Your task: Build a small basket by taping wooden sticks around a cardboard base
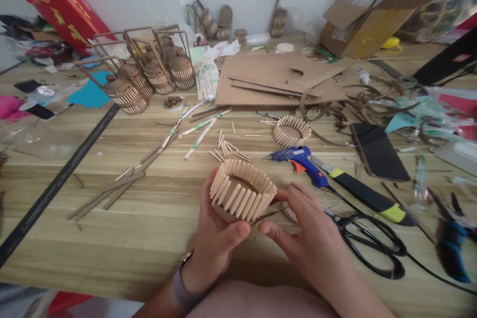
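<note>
My left hand (pixel 219 233) is closed around a small round basket (pixel 242 201) of upright pale wooden sticks on a brown cardboard base. It is tilted so its inside shows. From under its near edge runs a thin brown cardboard strip (pixel 267 215). My right hand (pixel 307 223) is at the basket's right side, its fingers bent around the strip, index finger by the sticks; their exact grip is partly hidden. Beyond the hands lie loose short sticks (pixel 227 146), a second stick ring (pixel 291 131) and a blue glue gun (pixel 301 159).
Right of my hands lie black-handled scissors (pixel 372 243), a utility knife (pixel 367 196), pliers (pixel 452 243) and a phone (pixel 380 151). Several lidded, handled baskets (pixel 152 72) stand back left. A cardboard sheet (pixel 257 82) and a cardboard box (pixel 376 22) are farther back.
</note>
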Demonstrator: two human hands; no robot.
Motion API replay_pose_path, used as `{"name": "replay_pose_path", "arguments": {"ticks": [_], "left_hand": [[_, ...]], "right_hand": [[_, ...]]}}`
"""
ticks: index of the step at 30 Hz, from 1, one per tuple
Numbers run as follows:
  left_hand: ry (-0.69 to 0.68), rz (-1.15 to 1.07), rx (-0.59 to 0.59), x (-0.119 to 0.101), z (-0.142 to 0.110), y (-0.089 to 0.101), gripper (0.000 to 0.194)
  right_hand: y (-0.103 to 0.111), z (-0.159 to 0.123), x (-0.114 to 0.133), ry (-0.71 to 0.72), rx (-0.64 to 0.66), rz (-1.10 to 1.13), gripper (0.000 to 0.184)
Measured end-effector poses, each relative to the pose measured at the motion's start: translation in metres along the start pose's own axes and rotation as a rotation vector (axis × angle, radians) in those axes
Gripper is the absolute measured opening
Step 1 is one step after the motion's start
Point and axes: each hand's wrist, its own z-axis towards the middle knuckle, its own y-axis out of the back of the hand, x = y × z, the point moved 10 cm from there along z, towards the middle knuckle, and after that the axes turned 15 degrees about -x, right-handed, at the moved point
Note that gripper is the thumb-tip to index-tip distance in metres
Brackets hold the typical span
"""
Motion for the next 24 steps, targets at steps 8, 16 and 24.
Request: {"name": "replay_pose_path", "arguments": {"ticks": [8,16,24], "left_hand": [[-0.051,-0.022,-0.039,-0.003,0.005,0.002,0.084],[-0.142,0.013,-0.091,-0.012,0.002,0.003,0.08],[-0.077,-0.025,-0.065,-0.008,-0.001,-0.001,0.079]], "right_hand": [[0.03,0.006,0.037,0.217,-0.15,0.139,0.016],[0.021,0.004,0.045,0.267,-0.158,0.014,0.011],[0.015,0.004,0.04,0.214,-0.147,0.024,0.016]]}}
